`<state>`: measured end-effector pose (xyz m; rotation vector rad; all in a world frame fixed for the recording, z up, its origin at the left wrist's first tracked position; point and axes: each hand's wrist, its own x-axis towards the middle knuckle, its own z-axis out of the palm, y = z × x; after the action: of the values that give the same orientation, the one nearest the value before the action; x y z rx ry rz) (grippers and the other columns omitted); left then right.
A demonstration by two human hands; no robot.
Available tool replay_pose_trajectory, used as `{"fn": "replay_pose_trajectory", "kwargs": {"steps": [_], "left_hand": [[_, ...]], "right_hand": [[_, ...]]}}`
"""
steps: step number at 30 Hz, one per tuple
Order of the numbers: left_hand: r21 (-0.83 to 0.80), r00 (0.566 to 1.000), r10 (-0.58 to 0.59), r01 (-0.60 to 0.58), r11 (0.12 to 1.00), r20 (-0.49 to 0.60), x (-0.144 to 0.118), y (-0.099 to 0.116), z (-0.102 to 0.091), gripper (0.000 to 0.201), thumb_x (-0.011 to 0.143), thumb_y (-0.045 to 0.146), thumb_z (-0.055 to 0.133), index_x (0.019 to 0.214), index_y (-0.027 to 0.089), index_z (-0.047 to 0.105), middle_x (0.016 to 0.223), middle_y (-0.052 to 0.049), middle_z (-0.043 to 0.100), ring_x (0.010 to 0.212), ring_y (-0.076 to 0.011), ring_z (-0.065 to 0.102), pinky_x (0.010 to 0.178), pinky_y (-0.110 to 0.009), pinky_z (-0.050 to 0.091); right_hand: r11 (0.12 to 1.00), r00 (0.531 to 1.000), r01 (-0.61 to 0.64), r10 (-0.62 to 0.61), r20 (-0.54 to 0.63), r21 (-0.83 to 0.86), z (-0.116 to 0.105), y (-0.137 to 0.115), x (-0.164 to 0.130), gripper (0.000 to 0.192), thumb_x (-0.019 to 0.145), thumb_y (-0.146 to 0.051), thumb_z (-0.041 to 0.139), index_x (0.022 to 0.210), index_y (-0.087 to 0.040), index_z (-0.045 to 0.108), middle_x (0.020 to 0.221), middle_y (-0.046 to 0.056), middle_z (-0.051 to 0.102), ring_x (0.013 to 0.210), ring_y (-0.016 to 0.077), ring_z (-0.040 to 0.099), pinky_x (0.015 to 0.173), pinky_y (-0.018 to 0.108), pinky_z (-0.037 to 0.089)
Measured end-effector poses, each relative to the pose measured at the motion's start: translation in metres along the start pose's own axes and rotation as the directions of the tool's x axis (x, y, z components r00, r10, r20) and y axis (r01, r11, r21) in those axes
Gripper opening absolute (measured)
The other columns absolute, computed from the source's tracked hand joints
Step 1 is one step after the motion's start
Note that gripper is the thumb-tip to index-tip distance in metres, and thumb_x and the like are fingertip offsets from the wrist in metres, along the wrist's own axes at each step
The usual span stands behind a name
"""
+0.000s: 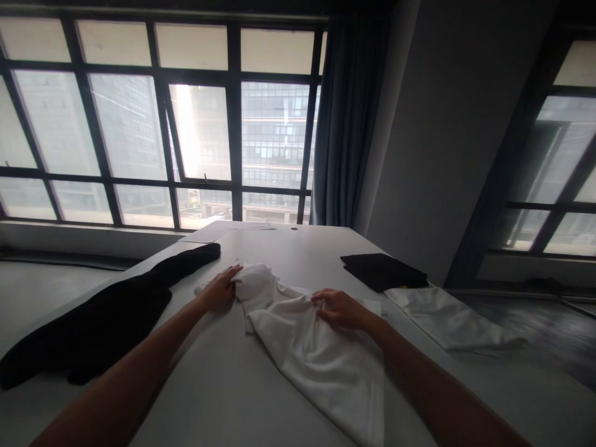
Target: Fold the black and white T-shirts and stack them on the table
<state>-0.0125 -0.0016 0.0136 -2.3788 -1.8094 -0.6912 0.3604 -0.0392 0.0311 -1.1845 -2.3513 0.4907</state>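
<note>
I have the left hand (218, 288) set on the far left, bunched end of a white garment (316, 357), fingers reaching forward together over its edge. I cannot tell whether cloth is pinched beneath them. I have the right hand (342, 308) on the upper right portion of the same piece, fingers bent, the thumb held a little apart from them and the tips touching the fabric. Whether a fold is gripped there, I cannot confirm.

The white garment lies between the two hands and spreads from them toward the near side, its surface creased, its lower part widening below the right hand. It rests on a white table (209, 385), which extends past both hands.

Left of the left hand, I record a black garment (116, 310), laid lengthwise and apart from the grip. Right of the right hand lies a folded white cloth (451, 323); just beyond it is a folded black cloth (384, 272), the two appearing to meet at their edges.

Farther out, ahead of both hands, I note a dark-framed window (274, 133), a blue curtain (342, 124) at its right side and a broad grey pillar (437, 124).
</note>
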Motion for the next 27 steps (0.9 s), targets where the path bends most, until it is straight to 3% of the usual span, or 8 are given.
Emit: {"fn": "replay_pose_trajectory", "kwargs": {"steps": [4, 11, 14, 17, 20, 22, 25, 27], "left_hand": [[0.154, 0.995, -0.066, 0.077, 0.985, -0.073, -0.002, 0.014, -0.006, 0.045, 0.087, 0.025, 0.042, 0.129, 0.018, 0.055, 0.132, -0.014, 0.056, 0.122, -0.0308, 0.05, 0.098, -0.044, 0.041], [0.052, 0.978, -0.2, 0.204, 0.978, -0.061, -0.001, 0.008, -0.015, 0.021, 0.083, 0.024, 0.047, 0.091, 0.019, 0.066, 0.1, -0.006, 0.067, 0.088, -0.0195, 0.064, 0.079, -0.028, 0.047], [-0.008, 0.96, -0.27, 0.27, 0.963, -0.069, 0.002, 0.003, -0.015, 0.025, 0.083, 0.023, 0.044, 0.094, 0.015, 0.065, 0.1, -0.01, 0.068, 0.097, -0.0221, 0.064, 0.087, -0.029, 0.046], [-0.061, 0.953, -0.301, 0.3, 0.952, -0.017, 0.001, 0.016, -0.014, 0.042, 0.09, 0.032, 0.037, 0.119, 0.009, 0.057, 0.119, -0.016, 0.065, 0.112, -0.0245, 0.061, 0.093, -0.031, 0.045], [-0.068, 0.943, -0.242, 0.263, 0.962, 0.229, -0.012, 0.052, -0.003, 0.079, 0.087, 0.06, 0.04, 0.143, 0.005, 0.034, 0.149, -0.026, 0.038, 0.136, -0.0349, 0.04, 0.104, -0.041, 0.038], [-0.065, 0.908, -0.16, 0.2, 0.978, 0.388, -0.023, 0.081, 0.009, 0.096, 0.081, 0.073, 0.041, 0.149, 0.008, 0.025, 0.155, -0.03, 0.019, 0.138, -0.0427, 0.033, 0.105, -0.051, 0.036], [-0.075, 0.917, -0.041, 0.077, 0.994, 0.396, -0.034, 0.113, 0.022, 0.092, 0.079, 0.07, 0.048, 0.15, 0.017, 0.024, 0.156, -0.028, 0.019, 0.136, -0.0452, 0.035, 0.104, -0.058, 0.034], [-0.158, 0.916, 0.138, -0.083, 0.984, 0.377, -0.034, 0.122, 0.023, 0.081, 0.079, 0.059, 0.058, 0.147, 0.021, 0.033, 0.156, -0.022, 0.027, 0.138, -0.0412, 0.035, 0.107, -0.055, 0.032]], "right_hand": [[0.98, 0.995, -0.099, 0.096, -0.024, -0.171, 0.005, 0.013, -0.001, 0.06, 0.072, -0.036, 0.071, 0.127, -0.015, 0.061, 0.122, 0.015, 0.063, 0.107, 0.026, 0.059, 0.092, 0.034, 0.045], [0.853, 0.946, -0.32, 0.314, -0.083, -0.412, -0.003, 0.014, 0.001, 0.018, 0.077, -0.034, 0.063, 0.082, -0.02, 0.072, 0.086, 0.007, 0.072, 0.081, 0.0211, 0.064, 0.065, 0.027, 0.039], [0.775, 0.901, -0.432, 0.398, -0.173, -0.461, -0.01, 0.016, 0.0, 0.017, 0.074, -0.027, 0.06, 0.082, -0.018, 0.072, 0.088, 0.011, 0.072, 0.082, 0.0227, 0.065, 0.062, 0.026, 0.038], [0.763, 0.883, -0.468, 0.426, -0.199, -0.446, -0.01, 0.008, 0.001, 0.019, 0.074, -0.026, 0.057, 0.081, -0.016, 0.072, 0.088, 0.013, 0.072, 0.081, 0.0226, 0.065, 0.061, 0.026, 0.038], [0.859, 0.921, -0.385, 0.379, -0.087, -0.337, -0.005, -0.007, 0.003, 0.02, 0.074, -0.031, 0.06, 0.076, -0.015, 0.072, 0.081, 0.01, 0.072, 0.076, 0.02, 0.063, 0.06, 0.025, 0.039], [0.951, 0.951, -0.276, 0.291, 0.106, -0.139, -0.002, -0.015, 0.004, 0.024, 0.073, -0.037, 0.065, 0.075, -0.014, 0.072, 0.075, 0.007, 0.071, 0.07, 0.0178, 0.062, 0.059, 0.024, 0.04], [0.938, 0.922, -0.155, 0.025, 0.386, 0.31, 0.001, -0.017, 0.005, 0.036, 0.075, -0.044, 0.065, 0.091, -0.012, 0.073, 0.077, 0.005, 0.071, 0.071, 0.0169, 0.063, 0.064, 0.025, 0.048], [0.88, 0.941, -0.103, -0.065, 0.331, 0.465, 0.003, -0.01, 0.007, 0.037, 0.078, -0.04, 0.062, 0.101, -0.012, 0.072, 0.084, 0.006, 0.072, 0.078, 0.0178, 0.066, 0.073, 0.029, 0.052]]}}
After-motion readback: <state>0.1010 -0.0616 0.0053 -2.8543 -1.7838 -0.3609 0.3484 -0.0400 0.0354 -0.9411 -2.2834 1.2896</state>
